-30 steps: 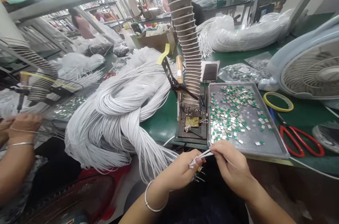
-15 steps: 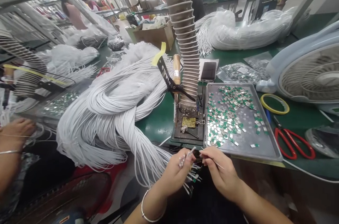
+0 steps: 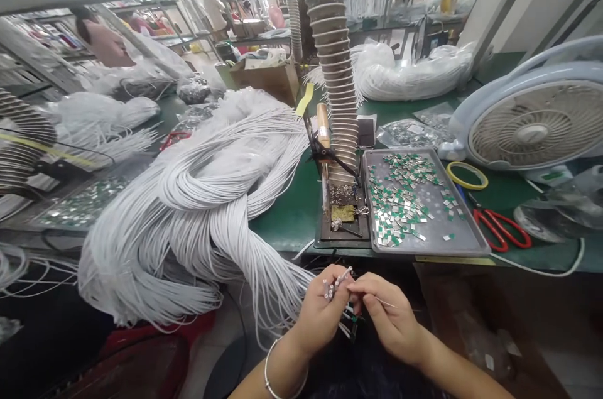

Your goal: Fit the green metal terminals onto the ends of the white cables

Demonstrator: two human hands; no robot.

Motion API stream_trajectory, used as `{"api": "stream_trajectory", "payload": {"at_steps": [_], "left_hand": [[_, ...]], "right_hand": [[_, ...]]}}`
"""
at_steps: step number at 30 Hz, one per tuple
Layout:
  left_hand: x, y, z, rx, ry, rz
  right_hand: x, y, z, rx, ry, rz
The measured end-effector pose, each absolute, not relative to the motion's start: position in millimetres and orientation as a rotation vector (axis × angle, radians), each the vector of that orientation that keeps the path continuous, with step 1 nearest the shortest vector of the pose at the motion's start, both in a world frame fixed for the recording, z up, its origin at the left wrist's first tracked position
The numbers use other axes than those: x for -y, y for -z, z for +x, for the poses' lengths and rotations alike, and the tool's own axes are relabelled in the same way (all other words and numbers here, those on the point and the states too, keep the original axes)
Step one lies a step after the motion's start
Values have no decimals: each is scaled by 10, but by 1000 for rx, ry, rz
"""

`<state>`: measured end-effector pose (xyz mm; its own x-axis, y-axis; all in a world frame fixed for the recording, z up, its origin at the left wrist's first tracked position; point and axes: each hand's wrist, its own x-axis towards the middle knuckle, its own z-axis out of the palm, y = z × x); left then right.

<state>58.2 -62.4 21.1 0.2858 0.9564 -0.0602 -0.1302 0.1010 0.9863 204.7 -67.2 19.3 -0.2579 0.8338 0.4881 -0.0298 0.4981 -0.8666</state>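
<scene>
My left hand, with a bracelet at the wrist, is closed around several white cable ends that stick up past the fingers. My right hand meets it at the fingertips and pinches a thin light wire or strand that runs out to the right. Below the hands hang cable ends with small green pieces. The large bundle of white cables lies on the bench at the left, its ends trailing toward my left hand. Beyond my right hand is a metal tray of small green and silver boards.
A soldering stand sits left of the tray under a ribbed duct. To the right are red-handled scissors, yellow tape and a fan. Plastic bags of parts lie behind the tray. A person is far back.
The view has shifted, and the neighbouring person's hand at the left has gone out of it. My hands are still together; the cable ends in my left hand show more clearly.
</scene>
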Motion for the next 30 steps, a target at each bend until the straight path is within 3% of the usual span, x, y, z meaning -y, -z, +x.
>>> {"api": "stream_trajectory", "payload": {"at_steps": [8,14,19,26,30], "left_hand": [[518,-293,340,-939,-1296,653],[507,-249,367,-859,-1050,765],[487,-211,407,-839,-995,770],[360,-215,375,-856,-1158,595],[302,-226,382,-889,-1164,568]], "right_hand": [[823,-120,2193,1509,-977,-674],[799,-162,2108,1530,-1078,-705],[666,-326,2037,1643,-909,-801],[304,-340,2470,1703,-243,-1353],[58,-357,2639,1842,-173,-1662]]}}
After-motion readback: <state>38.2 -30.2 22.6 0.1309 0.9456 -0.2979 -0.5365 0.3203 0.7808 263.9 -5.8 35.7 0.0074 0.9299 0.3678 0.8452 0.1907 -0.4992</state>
